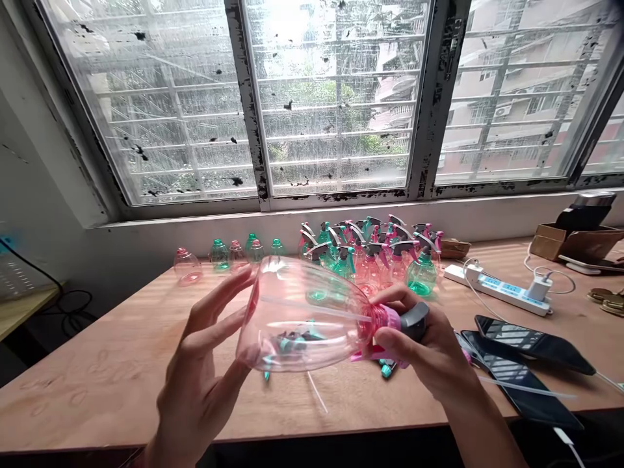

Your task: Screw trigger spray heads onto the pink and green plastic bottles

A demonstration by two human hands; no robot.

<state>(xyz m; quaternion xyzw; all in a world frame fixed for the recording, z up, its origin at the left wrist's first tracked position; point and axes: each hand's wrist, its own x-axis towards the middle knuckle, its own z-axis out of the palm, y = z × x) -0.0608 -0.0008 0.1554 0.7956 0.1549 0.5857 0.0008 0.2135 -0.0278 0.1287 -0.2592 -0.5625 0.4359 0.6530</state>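
A clear pink spray bottle [302, 312] is held sideways above the table, its base to the left and its neck to the right. My left hand [205, 364] grips the base end, fingers over the top edge and thumb beneath. Around the pink collar and grey-and-pink spray head [413, 322] my right hand [424, 351] is closed. A thin dip tube shows inside the bottle. Behind and below it lie loose spray heads [387, 369], partly hidden, and a white tube [318, 393].
Several spray bottles [422, 273] with heads stand in a group near the window wall. Headless pink and green bottles [188, 266] stand left of them. A power strip [507, 292], two phones [536, 344] with cables, and a cardboard box [550, 244] are on the right.
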